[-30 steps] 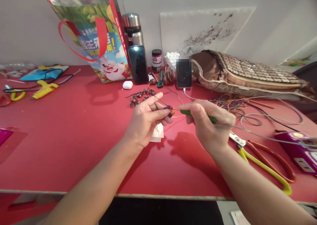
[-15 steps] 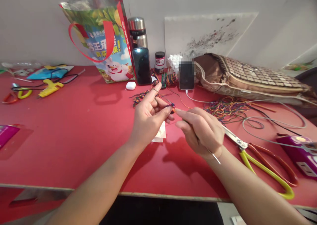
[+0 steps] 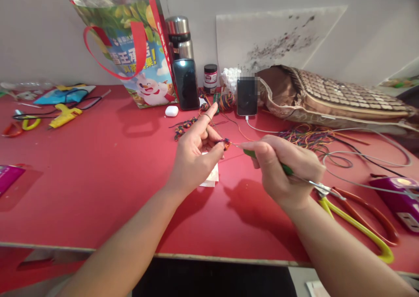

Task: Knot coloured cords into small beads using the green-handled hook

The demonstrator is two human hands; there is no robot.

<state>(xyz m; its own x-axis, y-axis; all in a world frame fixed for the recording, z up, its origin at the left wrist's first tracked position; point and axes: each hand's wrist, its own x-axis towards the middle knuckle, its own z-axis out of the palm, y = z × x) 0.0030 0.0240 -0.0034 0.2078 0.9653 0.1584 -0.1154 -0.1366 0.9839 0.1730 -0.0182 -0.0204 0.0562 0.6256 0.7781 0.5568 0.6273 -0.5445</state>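
Between thumb and fingers, my left hand [image 3: 196, 151] pinches a small piece of multicoloured crochet work [image 3: 226, 144], its index finger stretched up with yarn running over it. My right hand [image 3: 284, 170] is wrapped round a crochet hook [image 3: 250, 153] with a green grip and a metal shaft. The hook's tip points left, and an orange strand stretches between it and the piece. Behind my left hand lies a braided multicoloured strip [image 3: 180, 132]. A ball of mixed-colour yarn [image 3: 226, 102] sits farther back. A folded white paper [image 3: 211, 177] lies below my left hand.
Red-and-yellow-handled scissors [image 3: 360, 220] lie by my right forearm, with a purple power strip [image 3: 396, 201] beyond. Tangled yarn [image 3: 307, 136] and cables lie in front of a brown bag [image 3: 353, 92]. Phones [image 3: 186, 85], a jar [image 3: 210, 78] and a shopping bag [image 3: 131, 52] stand at the back.
My right hand has moved right, away from the crochet piece, and turned so the hook's green grip shows. My left hand stays nearly in place; the view has shifted slightly.
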